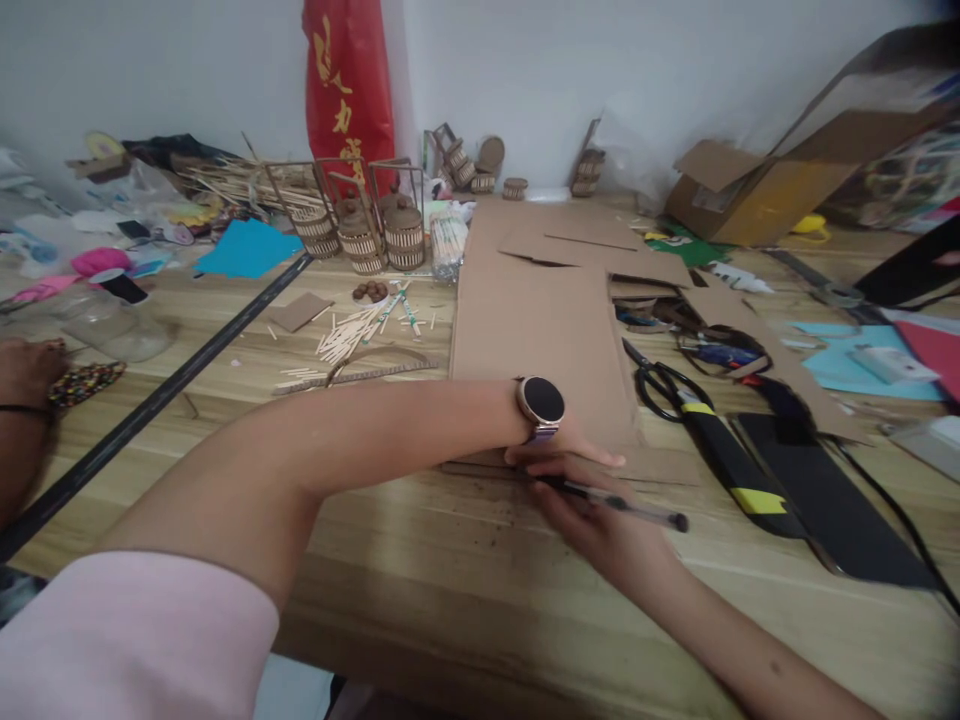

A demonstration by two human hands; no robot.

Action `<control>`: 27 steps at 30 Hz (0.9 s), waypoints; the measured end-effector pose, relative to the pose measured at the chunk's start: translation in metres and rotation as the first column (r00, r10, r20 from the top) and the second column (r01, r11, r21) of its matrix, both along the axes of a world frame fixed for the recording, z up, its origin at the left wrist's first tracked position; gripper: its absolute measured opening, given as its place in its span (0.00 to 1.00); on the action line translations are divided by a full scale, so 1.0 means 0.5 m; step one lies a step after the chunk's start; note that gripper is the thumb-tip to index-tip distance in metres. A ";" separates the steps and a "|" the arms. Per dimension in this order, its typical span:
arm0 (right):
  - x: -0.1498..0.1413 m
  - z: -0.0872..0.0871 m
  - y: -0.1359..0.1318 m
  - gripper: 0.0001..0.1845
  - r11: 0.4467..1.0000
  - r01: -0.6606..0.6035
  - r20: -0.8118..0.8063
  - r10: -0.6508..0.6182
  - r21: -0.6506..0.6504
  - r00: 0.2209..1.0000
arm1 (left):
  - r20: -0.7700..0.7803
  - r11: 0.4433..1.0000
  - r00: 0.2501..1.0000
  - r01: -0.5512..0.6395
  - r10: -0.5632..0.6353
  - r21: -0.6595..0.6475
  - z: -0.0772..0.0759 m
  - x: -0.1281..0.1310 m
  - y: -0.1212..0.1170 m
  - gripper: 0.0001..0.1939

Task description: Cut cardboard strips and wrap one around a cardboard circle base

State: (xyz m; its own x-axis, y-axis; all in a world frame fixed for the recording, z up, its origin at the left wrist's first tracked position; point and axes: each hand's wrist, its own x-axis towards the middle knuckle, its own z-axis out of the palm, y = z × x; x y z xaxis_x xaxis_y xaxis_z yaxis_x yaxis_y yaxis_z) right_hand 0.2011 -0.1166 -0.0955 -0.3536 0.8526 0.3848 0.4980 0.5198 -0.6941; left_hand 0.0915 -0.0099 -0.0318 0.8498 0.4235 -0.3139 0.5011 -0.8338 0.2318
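Note:
My right hand (pixel 600 520) grips a black-and-clear pen (pixel 645 512), its tip end near the front edge of a large brown cardboard sheet (pixel 525 320). My left hand (pixel 574 443), below a round black wristwatch (pixel 541 401), rests on the sheet's front part, just above my right hand. One finger of it stretches out to the right; the others are partly hidden. Under both hands runs a narrow cardboard strip (pixel 660 466). Black-handled scissors (pixel 664 385) and a black-and-yellow utility knife (pixel 731 465) lie to the right.
Small stick-covered baskets (pixel 360 240) with tall handles stand at the back, near loose wooden sticks (pixel 349 335) and blue paper (pixel 249 248). A cardboard box (pixel 739 200) is at the back right. A black phone-like slab (pixel 832 500) lies right. Another person's hand (pixel 30 375) holds beads at far left.

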 end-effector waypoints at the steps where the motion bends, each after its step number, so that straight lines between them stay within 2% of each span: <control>1: 0.023 0.005 -0.002 0.08 0.999 0.024 0.032 -0.023 -0.041 0.999 | -0.055 0.999 0.998 0.035 -0.036 -0.027 0.009 0.001 -0.003 0.58; 4: 0.096 0.027 -0.011 0.11 0.979 0.147 0.097 -0.134 -0.144 0.986 | -0.182 0.993 0.978 0.088 -0.100 -0.073 0.024 0.003 -0.011 0.64; 8: 0.189 0.078 -0.020 0.19 0.909 0.360 0.243 -0.307 -0.212 0.920 | -0.219 0.997 0.974 0.052 -0.062 -0.055 0.026 0.002 -0.019 0.68; 10: 0.217 0.109 -0.013 0.23 0.881 0.459 0.347 -0.396 -0.119 0.850 | -0.206 0.999 0.978 0.009 -0.020 -0.051 0.029 0.001 -0.024 0.68; 12: 0.221 0.138 0.007 0.24 0.847 0.529 0.446 -0.492 0.047 0.748 | -0.195 0.998 0.981 -0.024 0.013 -0.051 0.035 0.001 -0.030 0.67; 13: 0.214 0.150 0.022 0.24 0.843 0.525 0.503 -0.506 0.117 0.701 | -0.190 0.998 0.981 -0.036 0.026 -0.049 0.039 0.001 -0.032 0.65; 15: 0.184 0.167 0.061 0.22 0.874 0.439 0.635 -0.461 0.206 0.620 | -0.193 0.998 0.980 -0.046 0.039 -0.034 0.044 -0.003 -0.038 0.63; 17: 0.150 0.173 0.103 0.21 0.897 0.387 0.757 -0.402 0.213 0.516 | -0.192 0.999 0.980 -0.048 0.046 -0.007 0.047 -0.015 -0.043 0.59; 18: 0.137 0.174 0.124 0.20 0.894 0.402 0.777 -0.393 0.198 0.492 | -0.187 0.999 0.981 -0.046 0.047 0.009 0.048 -0.025 -0.045 0.56; 20: 0.131 0.170 0.156 0.20 0.885 0.431 0.761 -0.402 0.179 0.510 | -0.159 0.998 0.986 -0.032 0.039 0.044 0.046 -0.053 -0.048 0.49; 23: 0.174 0.160 0.173 0.19 0.846 0.516 0.755 -0.424 0.134 0.500 | -0.104 0.993 0.995 0.013 0.000 0.121 0.035 -0.102 -0.056 0.36; 25: 0.218 0.149 0.164 0.18 0.817 0.569 0.799 -0.401 0.091 0.448 | -0.041 0.985 0.999 0.004 0.003 0.175 0.022 -0.131 -0.063 0.29; 27: 0.256 0.132 0.145 0.17 0.804 0.593 0.825 -0.369 0.052 0.428 | 0.024 0.972 1.000 -0.003 -0.003 0.234 0.007 -0.150 -0.073 0.24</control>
